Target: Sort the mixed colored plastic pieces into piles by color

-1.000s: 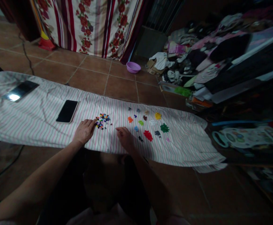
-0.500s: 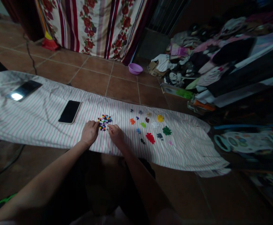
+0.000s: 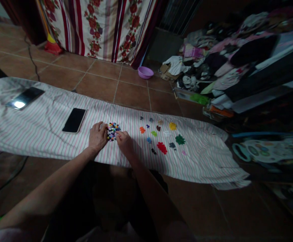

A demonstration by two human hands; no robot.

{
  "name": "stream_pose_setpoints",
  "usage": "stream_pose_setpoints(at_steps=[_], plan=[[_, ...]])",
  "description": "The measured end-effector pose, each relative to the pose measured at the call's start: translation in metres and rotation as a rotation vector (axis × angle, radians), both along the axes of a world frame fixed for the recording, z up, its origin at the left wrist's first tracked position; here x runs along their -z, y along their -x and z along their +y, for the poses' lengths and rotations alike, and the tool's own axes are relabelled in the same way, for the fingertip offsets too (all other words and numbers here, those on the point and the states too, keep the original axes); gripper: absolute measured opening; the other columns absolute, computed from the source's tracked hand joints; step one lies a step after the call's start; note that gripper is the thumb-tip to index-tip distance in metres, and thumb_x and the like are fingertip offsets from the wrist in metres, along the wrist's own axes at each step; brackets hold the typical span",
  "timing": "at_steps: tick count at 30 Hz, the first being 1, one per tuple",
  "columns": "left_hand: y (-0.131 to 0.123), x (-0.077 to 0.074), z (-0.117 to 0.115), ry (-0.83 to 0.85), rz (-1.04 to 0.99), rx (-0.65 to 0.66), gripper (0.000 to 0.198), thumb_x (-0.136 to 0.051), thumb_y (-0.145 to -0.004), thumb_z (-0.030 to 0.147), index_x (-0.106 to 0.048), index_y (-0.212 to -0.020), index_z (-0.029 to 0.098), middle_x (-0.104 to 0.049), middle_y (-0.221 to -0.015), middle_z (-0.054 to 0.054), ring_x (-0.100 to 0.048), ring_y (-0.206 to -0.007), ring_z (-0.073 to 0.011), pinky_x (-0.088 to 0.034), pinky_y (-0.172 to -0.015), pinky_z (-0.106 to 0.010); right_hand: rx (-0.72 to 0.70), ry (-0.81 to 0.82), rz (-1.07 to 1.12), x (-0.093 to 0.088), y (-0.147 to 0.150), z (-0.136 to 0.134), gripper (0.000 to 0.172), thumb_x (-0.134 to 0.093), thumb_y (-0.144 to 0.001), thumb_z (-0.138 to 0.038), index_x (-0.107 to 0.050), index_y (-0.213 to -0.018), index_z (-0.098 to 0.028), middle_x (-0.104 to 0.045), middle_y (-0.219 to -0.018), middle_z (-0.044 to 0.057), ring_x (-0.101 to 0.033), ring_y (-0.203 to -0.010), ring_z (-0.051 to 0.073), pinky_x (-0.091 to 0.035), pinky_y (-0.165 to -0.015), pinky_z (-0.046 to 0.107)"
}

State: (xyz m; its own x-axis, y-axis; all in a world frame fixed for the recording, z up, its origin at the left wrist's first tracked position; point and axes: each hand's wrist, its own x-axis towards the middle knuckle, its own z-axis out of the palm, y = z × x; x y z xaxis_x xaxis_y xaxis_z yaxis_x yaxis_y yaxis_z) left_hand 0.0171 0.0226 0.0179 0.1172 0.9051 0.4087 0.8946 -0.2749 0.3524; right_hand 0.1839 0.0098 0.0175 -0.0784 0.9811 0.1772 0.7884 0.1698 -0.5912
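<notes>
At the centre of the frame a mixed pile [image 3: 113, 126] of small coloured pieces sits between the hands on the cloth-covered bench [image 3: 199, 164]. The left hand [image 3: 98, 137] lies at the pile's left edge, fingers bent, perhaps to keep pieces from spreading. The right hand [image 3: 124, 140] has thumb and finger drawn close together at the lower right edge, a posture suited to such tiny things. Whether either hand holds a piece, I cannot tell.

Right of centre, the yellow heap [image 3: 172, 126], green heap [image 3: 180, 139], red heap [image 3: 162, 148] and other small clusters lie apart from one another, one colour each, presumably so the colours don't mix. The phone [image 3: 74, 120], left of centre, lies flat and well apart from the pile, leaving the hands room.
</notes>
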Motion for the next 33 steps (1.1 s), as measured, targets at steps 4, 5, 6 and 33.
stream_pose_setpoints(at_steps=[4, 5, 6, 33], plan=[[-0.002, 0.007, 0.0, 0.016, 0.087, 0.057, 0.047, -0.032, -0.095, 0.03, -0.048, -0.135, 0.012, -0.047, -0.144, -0.019, -0.036, -0.138, -0.0331, -0.033, -0.107, -0.052, -0.013, 0.005, -0.068, -0.001, 0.005, 0.005, 0.029, -0.052, -0.09, -0.021, -0.068, -0.114, -0.022, -0.062, -0.098, 0.007, -0.06, -0.09, 0.019, -0.047, -0.081, 0.027], [-0.003, 0.01, 0.0, 0.034, 0.105, 0.087, 0.048, -0.031, -0.095, 0.031, -0.046, -0.137, 0.013, -0.048, -0.144, -0.018, -0.036, -0.139, -0.0323, -0.031, -0.109, -0.051, -0.006, 0.009, -0.075, -0.001, 0.005, 0.005, 0.029, -0.051, -0.09, -0.02, -0.068, -0.114, -0.022, -0.062, -0.098, 0.007, -0.06, -0.09, 0.019, -0.047, -0.081, 0.027], [-0.003, 0.011, 0.0, 0.052, 0.122, 0.116, 0.049, -0.03, -0.096, 0.031, -0.045, -0.139, 0.013, -0.048, -0.144, -0.016, -0.035, -0.14, -0.0316, -0.029, -0.111, -0.051, 0.001, 0.013, -0.079, -0.001, 0.005, 0.006, 0.029, -0.051, -0.09, -0.02, -0.067, -0.113, -0.023, -0.061, -0.098, 0.007, -0.06, -0.09, 0.019, -0.047, -0.08, 0.027], [-0.004, 0.007, -0.002, 0.064, 0.144, 0.258, 0.05, -0.027, -0.096, 0.033, -0.048, -0.137, 0.012, -0.049, -0.144, -0.015, -0.04, -0.138, -0.0275, -0.03, -0.112, -0.048, 0.098, 0.03, 0.306, 0.008, -0.007, -0.008, 0.021, -0.049, -0.09, -0.026, -0.066, -0.102, -0.022, -0.072, -0.089, 0.002, -0.069, -0.083, 0.016, -0.052, -0.079, 0.027]])
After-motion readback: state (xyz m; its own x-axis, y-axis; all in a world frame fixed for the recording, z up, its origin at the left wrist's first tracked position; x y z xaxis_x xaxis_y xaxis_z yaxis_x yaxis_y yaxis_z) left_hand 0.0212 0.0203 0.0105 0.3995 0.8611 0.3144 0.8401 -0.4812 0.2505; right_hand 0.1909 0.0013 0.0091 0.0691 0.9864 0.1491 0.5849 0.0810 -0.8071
